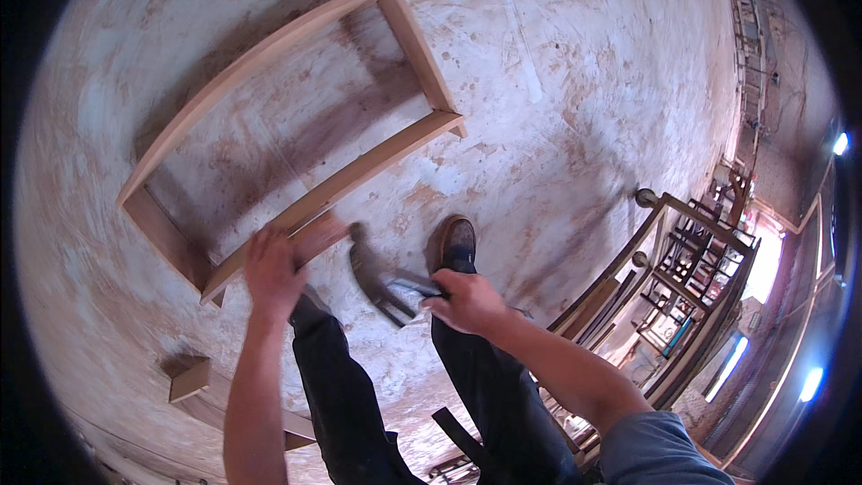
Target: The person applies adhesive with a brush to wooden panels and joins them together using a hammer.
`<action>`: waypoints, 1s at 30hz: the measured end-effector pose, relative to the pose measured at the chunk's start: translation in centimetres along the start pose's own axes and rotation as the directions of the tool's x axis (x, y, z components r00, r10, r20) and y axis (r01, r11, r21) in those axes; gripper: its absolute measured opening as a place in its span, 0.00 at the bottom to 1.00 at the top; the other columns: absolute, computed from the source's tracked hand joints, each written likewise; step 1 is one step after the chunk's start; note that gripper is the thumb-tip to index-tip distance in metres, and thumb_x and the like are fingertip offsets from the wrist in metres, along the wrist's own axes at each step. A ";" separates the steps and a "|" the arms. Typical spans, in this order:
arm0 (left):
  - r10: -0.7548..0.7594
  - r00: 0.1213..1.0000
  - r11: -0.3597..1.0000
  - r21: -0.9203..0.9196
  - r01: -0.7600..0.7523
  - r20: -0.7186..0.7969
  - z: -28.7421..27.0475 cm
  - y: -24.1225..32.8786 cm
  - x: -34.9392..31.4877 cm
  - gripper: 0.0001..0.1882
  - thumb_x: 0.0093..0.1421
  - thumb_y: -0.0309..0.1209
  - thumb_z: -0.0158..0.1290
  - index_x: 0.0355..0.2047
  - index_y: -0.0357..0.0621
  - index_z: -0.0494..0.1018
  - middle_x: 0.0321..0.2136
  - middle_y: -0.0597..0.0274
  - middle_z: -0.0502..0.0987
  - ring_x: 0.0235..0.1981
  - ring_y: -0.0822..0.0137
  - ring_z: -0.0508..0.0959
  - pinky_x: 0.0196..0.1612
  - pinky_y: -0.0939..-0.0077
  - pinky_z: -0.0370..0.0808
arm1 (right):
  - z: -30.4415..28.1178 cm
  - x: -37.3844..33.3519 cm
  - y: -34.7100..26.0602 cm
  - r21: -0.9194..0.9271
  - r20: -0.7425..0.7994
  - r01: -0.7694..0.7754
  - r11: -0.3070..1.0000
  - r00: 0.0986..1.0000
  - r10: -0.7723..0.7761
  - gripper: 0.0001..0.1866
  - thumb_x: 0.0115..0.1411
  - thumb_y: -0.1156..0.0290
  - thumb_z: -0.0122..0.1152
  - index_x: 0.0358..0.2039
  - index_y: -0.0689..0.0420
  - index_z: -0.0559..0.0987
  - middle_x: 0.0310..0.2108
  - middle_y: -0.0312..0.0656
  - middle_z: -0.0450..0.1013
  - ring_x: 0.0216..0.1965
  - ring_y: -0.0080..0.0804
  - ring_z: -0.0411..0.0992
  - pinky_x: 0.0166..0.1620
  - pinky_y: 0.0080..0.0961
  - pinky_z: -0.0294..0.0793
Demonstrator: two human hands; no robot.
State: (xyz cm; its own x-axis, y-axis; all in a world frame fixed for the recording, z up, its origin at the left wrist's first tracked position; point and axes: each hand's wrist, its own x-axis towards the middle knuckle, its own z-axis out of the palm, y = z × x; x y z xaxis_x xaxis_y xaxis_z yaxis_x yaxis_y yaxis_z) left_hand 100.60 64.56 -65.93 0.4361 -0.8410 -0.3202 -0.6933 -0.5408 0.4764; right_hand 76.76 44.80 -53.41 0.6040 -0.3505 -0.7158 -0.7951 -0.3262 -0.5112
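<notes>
A rectangular wooden frame (pixel 337 184) made of four boards lies on the floor in front of me. My left hand (pixel 272 271) is at the near board, close to its left corner. Its fingers close around a short wooden block (pixel 321 235) that sits against the near board's outer side. The block is slightly blurred, and my hand covers part of it. My right hand (pixel 469 302) grips a claw hammer (pixel 370 271) by its handle. The hammer head is smeared by motion and hangs to the right of the block, apart from it.
My right shoe (pixel 458 244) stands just beyond the hammer. More wooden pieces (pixel 190 382) lie at the lower left, beside my left forearm. To the right is a wheeled metal rack (pixel 651 287) holding boards and many small parts. The floor (pixel 557 63) is pale and stained.
</notes>
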 end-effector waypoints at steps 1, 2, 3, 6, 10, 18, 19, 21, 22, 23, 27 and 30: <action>0.031 0.999 0.999 -0.028 -0.031 0.011 0.3 2.9 3.1 0.24 0.43 0.30 0.62 0.43 0.39 0.72 0.46 0.50 0.75 0.56 0.50 0.69 0.63 0.53 0.60 | -0.7 -0.8 1.4 0.059 -0.089 -0.053 0.997 0.994 0.059 0.21 0.55 0.54 0.65 0.36 0.60 0.76 0.26 0.53 0.74 0.30 0.52 0.75 0.32 0.40 0.73; 0.052 0.998 0.998 -0.024 -0.053 -0.026 1.4 5.4 5.8 0.22 0.43 0.31 0.62 0.40 0.39 0.72 0.43 0.50 0.76 0.53 0.51 0.71 0.60 0.54 0.62 | -1.6 -1.2 2.6 0.104 -0.136 -0.079 0.992 0.986 0.092 0.22 0.55 0.52 0.64 0.37 0.60 0.76 0.25 0.53 0.73 0.29 0.53 0.75 0.31 0.40 0.73; 0.064 0.996 0.998 -0.014 -0.065 -0.062 2.6 7.7 8.3 0.19 0.44 0.31 0.61 0.37 0.40 0.72 0.40 0.50 0.77 0.50 0.51 0.74 0.58 0.55 0.65 | -2.7 -1.6 3.7 0.150 -0.171 -0.096 0.984 0.978 0.122 0.23 0.56 0.51 0.63 0.37 0.60 0.76 0.25 0.53 0.73 0.29 0.55 0.74 0.31 0.39 0.73; 0.109 0.988 0.993 -0.032 -0.113 -0.110 4.2 13.0 14.1 0.15 0.45 0.31 0.61 0.31 0.42 0.69 0.31 0.54 0.77 0.39 0.53 0.77 0.49 0.58 0.70 | -4.9 -1.7 6.4 0.250 -0.205 -0.166 0.954 0.954 0.220 0.25 0.58 0.48 0.60 0.38 0.61 0.75 0.23 0.55 0.72 0.28 0.56 0.74 0.31 0.38 0.73; 0.012 0.998 0.999 0.048 -0.014 0.054 4.9 16.4 17.1 0.16 0.45 0.32 0.62 0.29 0.43 0.67 0.27 0.55 0.76 0.34 0.55 0.78 0.43 0.61 0.72 | -6.5 -0.5 9.0 0.350 -0.219 -0.152 0.924 0.946 0.239 0.27 0.60 0.46 0.57 0.38 0.63 0.75 0.22 0.57 0.70 0.28 0.56 0.74 0.31 0.38 0.72; -0.040 0.985 0.990 0.138 0.017 0.167 4.8 17.6 17.8 0.18 0.47 0.35 0.63 0.30 0.43 0.65 0.25 0.53 0.76 0.30 0.53 0.79 0.40 0.60 0.74 | -6.2 4.3 12.2 0.403 -0.250 -0.031 0.915 0.958 0.143 0.23 0.58 0.50 0.58 0.36 0.62 0.74 0.27 0.57 0.73 0.31 0.59 0.73 0.34 0.43 0.72; -0.042 0.985 0.987 0.161 0.016 0.165 4.9 17.6 17.8 0.18 0.47 0.35 0.63 0.30 0.43 0.65 0.25 0.53 0.76 0.30 0.53 0.79 0.40 0.60 0.74 | -7.2 5.9 11.2 0.365 -0.114 -0.250 0.897 0.944 0.309 0.23 0.58 0.51 0.59 0.35 0.62 0.74 0.27 0.57 0.73 0.32 0.60 0.73 0.35 0.43 0.73; -0.048 0.986 0.978 0.208 0.015 0.157 5.2 17.3 17.7 0.19 0.46 0.35 0.63 0.30 0.43 0.64 0.25 0.53 0.75 0.30 0.53 0.79 0.41 0.60 0.75 | -8.0 5.6 10.2 0.310 -0.179 -0.216 0.926 0.943 0.280 0.24 0.57 0.49 0.60 0.34 0.62 0.74 0.25 0.57 0.73 0.32 0.61 0.73 0.35 0.44 0.73; -0.053 0.987 0.972 0.233 0.017 0.151 5.3 17.2 17.5 0.20 0.45 0.35 0.64 0.30 0.43 0.64 0.25 0.53 0.75 0.30 0.52 0.79 0.41 0.60 0.75 | -8.3 5.2 10.2 0.326 -0.219 -0.102 0.940 0.959 0.180 0.25 0.57 0.49 0.60 0.34 0.63 0.75 0.26 0.57 0.73 0.32 0.61 0.73 0.35 0.45 0.73; -0.058 0.988 0.966 0.257 0.019 0.145 5.5 17.0 17.4 0.20 0.45 0.35 0.64 0.31 0.43 0.64 0.25 0.53 0.75 0.30 0.52 0.79 0.41 0.60 0.75 | -8.6 4.6 10.4 0.337 -0.259 0.013 0.942 0.963 0.079 0.26 0.57 0.48 0.60 0.34 0.63 0.75 0.26 0.57 0.73 0.32 0.61 0.73 0.35 0.45 0.73; -0.020 0.994 0.975 0.223 -0.004 0.106 5.6 17.2 17.2 0.20 0.44 0.36 0.64 0.30 0.43 0.65 0.25 0.52 0.76 0.31 0.52 0.78 0.40 0.60 0.75 | -7.1 5.1 13.7 0.313 -0.369 0.261 0.913 0.919 -0.136 0.27 0.58 0.46 0.57 0.34 0.63 0.76 0.25 0.57 0.73 0.32 0.61 0.73 0.35 0.47 0.73; -0.063 0.979 0.977 0.211 0.021 0.194 5.0 17.6 18.0 0.20 0.45 0.36 0.64 0.30 0.43 0.65 0.25 0.52 0.76 0.31 0.52 0.78 0.40 0.61 0.75 | -8.6 7.0 11.6 0.301 -0.132 -0.193 0.934 0.961 0.241 0.27 0.58 0.46 0.58 0.36 0.62 0.76 0.24 0.57 0.74 0.31 0.60 0.74 0.35 0.47 0.73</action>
State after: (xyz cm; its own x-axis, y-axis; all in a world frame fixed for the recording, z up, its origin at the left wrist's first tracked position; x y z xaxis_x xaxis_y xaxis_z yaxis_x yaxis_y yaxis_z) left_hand 93.39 39.95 -67.40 0.3593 -0.7868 -0.5019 -0.7893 -0.5431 0.2863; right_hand 72.22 30.97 -60.24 0.3960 -0.5313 -0.7489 -0.8754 0.0277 -0.4826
